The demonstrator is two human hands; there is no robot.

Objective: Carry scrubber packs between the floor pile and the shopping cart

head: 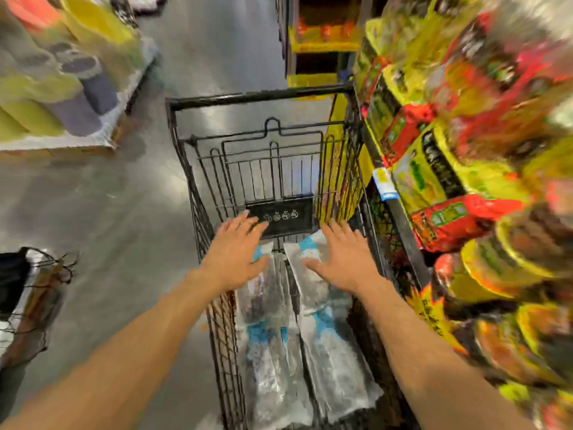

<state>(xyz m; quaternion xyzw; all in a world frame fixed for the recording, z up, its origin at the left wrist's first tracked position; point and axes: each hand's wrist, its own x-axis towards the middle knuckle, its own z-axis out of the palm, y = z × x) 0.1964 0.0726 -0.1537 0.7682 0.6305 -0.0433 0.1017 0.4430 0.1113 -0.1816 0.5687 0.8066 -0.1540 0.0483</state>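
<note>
shelf packets [434, 169] blurring, labels unreadable | left hand [235, 256] and right hand [339, 259] covering bag tops [273, 352] | forearms running off bottom edge

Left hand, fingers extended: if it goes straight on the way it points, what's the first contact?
Probably the black child-seat flap of the shopping cart: the left hand is open above the white-and-blue bags, and its fingertips already overlap the flap's near edge. Depth is unclear; it may pass just above.

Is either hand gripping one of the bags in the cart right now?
No: the left hand and right hand are spread flat with straight fingers over the two white-and-blue bags in the cart, gripping nothing.
</note>
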